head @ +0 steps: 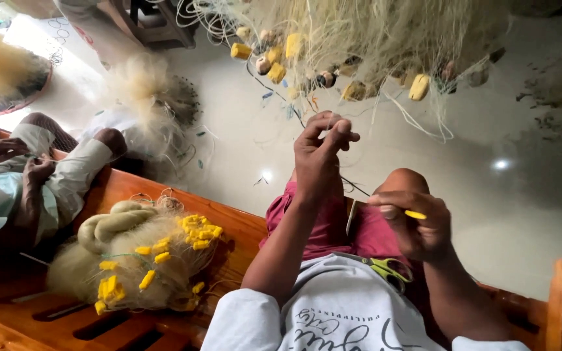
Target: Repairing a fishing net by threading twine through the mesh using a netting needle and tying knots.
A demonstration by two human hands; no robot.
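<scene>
Far left: another person's hands [17,162] work at their own netting, seated on the wooden bench [229,224].

Left-centre, on the bench seat: bundled net [125,260], pale fibre, many small yellow floats [196,231] clustered toward its right side; a rope coil lies on top at its left.

Centre: left hand [320,153] raised, fingertips pressed together, pinching a strand of the hanging net [385,32] line. Strand runs up toward the mass of mesh above, which carries yellow floats and some darker round ones along the top edge of view.

Right of centre: right hand [414,224] lower, above the knee, fingers curled shut around a yellow netting needle [416,214]; only the tip shows past the fingers. Thin dark line runs between the two hands.

Lap: green-handled scissors [388,268], untouched, just beside the right wrist.

Judgement, mending step: keep the left pinch firm so the strand stays taut; bring the needle through close to the pinch point; avoid slack loops catching neighbouring mesh. Fine monofilament tangles readily, so short, controlled pulls seem best.

Floor [521,214] beyond: pale, glossy.
</scene>
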